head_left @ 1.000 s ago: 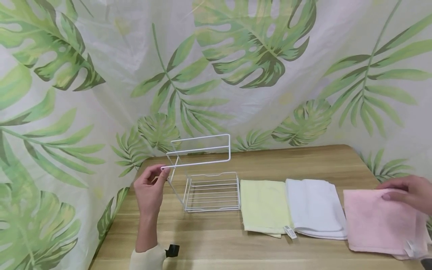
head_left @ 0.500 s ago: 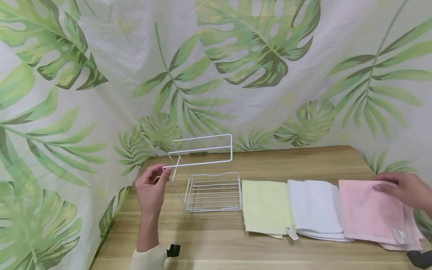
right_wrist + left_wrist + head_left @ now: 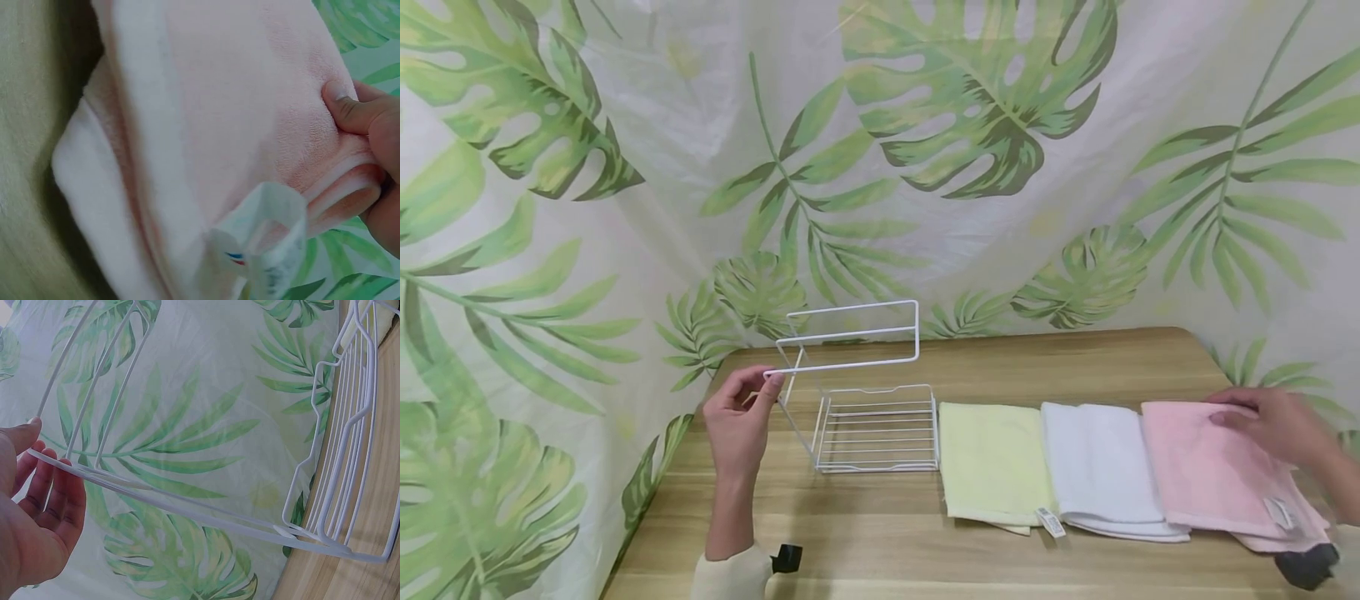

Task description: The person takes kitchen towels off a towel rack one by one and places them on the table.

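Note:
My left hand pinches the upper corner of a white wire rack between thumb and fingers. In the left wrist view, the thumb and curled fingers close round the rod of that rack. At the right, my right hand grips the far edge of a folded pink towel. The right wrist view shows the thumb pressed on the pink towel, fingers hidden beneath it. A white tag hangs from its side. The pink towel's left edge meets a folded white towel.
A folded yellow towel lies between the rack and the white towel, its tag sticking out at the front. All stand on a wooden table. Behind rises a leaf-patterned curtain.
My right hand has brought the pink towel leftward, up against the white towel. The left hand keeps its hold on the rack, and the whole head view has shifted slightly.

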Tool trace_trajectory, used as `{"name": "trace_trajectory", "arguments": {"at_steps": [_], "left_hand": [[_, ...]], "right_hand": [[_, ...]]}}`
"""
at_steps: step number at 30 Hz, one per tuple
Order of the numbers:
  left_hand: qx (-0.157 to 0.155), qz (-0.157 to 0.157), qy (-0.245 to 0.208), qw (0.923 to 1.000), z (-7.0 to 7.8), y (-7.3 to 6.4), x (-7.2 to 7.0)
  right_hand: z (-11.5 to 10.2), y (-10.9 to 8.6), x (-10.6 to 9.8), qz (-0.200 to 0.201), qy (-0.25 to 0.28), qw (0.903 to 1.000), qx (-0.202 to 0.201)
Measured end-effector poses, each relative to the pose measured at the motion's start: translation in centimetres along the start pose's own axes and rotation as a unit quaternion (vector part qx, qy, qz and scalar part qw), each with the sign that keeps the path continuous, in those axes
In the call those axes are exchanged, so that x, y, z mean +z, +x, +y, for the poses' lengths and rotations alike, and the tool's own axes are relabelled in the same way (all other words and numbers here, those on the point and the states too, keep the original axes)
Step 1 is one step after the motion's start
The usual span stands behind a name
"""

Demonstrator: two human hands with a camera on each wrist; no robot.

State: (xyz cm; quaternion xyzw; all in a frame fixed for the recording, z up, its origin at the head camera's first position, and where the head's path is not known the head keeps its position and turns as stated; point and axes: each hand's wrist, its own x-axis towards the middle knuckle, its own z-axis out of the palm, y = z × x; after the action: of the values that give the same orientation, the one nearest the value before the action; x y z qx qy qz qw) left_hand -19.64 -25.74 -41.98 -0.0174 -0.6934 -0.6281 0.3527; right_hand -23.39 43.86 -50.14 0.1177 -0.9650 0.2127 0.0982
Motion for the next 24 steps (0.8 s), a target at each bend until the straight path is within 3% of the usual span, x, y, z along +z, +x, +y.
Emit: {"name": "trace_trajectory", "arguments": {"at_steps": [10, 18, 24], "left_hand": [[0.005, -0.003, -0.004, 1.0000, 0.2, 0.0, 0.0], [0.012, -0.008, -0.013, 0.9998, 0.0, -0.1, 0.1], [0.017, -0.006, -0.008, 0.9998, -0.2, 0.0, -0.1]], "right_hand": [[1.0, 0.6, 2.7, 0.025, -0.006, 0.9994, -0.022], [1.7, 0.5, 4.1, -0.002, 0.024, 0.9993, 0.029], [1.7, 0.5, 4.6, 0.018, 0.032, 0.9991, 0.023]]}}
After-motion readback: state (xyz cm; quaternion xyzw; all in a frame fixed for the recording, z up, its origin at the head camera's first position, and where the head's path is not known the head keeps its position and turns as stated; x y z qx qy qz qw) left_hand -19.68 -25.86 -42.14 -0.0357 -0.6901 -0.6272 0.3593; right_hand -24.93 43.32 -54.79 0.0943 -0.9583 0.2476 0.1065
